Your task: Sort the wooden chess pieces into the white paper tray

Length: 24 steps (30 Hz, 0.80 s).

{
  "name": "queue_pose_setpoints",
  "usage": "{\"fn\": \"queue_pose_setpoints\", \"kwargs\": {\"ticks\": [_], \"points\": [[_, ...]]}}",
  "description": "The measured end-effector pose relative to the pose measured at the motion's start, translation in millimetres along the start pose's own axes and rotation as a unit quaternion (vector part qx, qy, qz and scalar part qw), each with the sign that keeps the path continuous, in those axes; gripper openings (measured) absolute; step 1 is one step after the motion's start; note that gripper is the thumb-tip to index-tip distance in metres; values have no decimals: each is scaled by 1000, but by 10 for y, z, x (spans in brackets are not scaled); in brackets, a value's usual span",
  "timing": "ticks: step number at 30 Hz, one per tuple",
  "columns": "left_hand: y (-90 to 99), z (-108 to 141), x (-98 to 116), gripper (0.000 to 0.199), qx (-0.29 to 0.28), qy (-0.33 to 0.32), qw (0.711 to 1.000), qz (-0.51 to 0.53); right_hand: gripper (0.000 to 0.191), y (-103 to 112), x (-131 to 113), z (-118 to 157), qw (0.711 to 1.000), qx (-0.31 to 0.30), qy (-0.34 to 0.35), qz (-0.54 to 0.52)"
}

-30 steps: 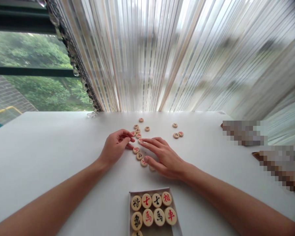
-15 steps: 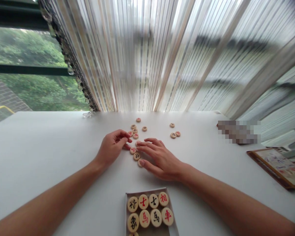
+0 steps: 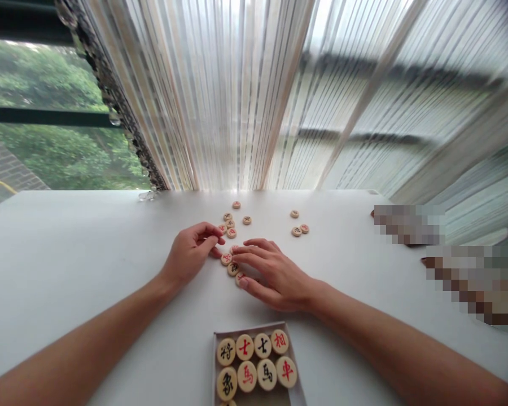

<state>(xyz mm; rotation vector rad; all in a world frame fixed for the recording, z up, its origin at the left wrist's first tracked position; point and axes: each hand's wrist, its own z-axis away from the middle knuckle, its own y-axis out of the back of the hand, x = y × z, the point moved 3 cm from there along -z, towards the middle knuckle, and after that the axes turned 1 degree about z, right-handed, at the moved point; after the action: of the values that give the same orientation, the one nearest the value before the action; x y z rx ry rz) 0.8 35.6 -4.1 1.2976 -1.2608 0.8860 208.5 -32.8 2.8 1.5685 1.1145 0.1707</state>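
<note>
Round wooden Chinese chess pieces with red and black characters lie scattered on a white table [image 3: 88, 242]. My left hand [image 3: 195, 245] has its fingers loosely bent and apart, with the tips beside a red piece [image 3: 231, 232] and its neighbours. My right hand [image 3: 271, 270] is spread low over the table, its fingers partly covering a small group: a red piece [image 3: 226, 259], a black piece [image 3: 233, 269] and another red one [image 3: 240, 279] near the thumb. Nearer me, an open box [image 3: 215, 366] holds several larger-looking pieces in rows, such as a red one [image 3: 287, 371].
Farther back lie a lone red piece [image 3: 236, 205] and a black piece [image 3: 247, 220]. Three pieces, one of them black [image 3: 296, 231], sit to the right. String curtains [image 3: 220, 113] hang along the far edge. Two blurred-out objects lie at the right edge.
The view has shifted slightly. My right fingers show a little more of the pieces beneath them. My left hand has hardly moved.
</note>
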Motion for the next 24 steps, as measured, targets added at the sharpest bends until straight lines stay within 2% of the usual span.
{"fn": "queue_pose_setpoints", "kwargs": {"ticks": [6,12,19,24], "points": [[-1,-13,-7,15,4,-10,1000,2,33,27,16,-1,999,48,15,-16],[-37,14,34,12,13,-20,1000,-1,30,72,65,25,994,100,-13,-38],[-81,5,26,6,12,-20,1000,0,32,49,102,26,996,82,-11,-20],[-91,11,51,6,11,-33,999,-8,32,63,85,34,996,92,-4,-15]]}}
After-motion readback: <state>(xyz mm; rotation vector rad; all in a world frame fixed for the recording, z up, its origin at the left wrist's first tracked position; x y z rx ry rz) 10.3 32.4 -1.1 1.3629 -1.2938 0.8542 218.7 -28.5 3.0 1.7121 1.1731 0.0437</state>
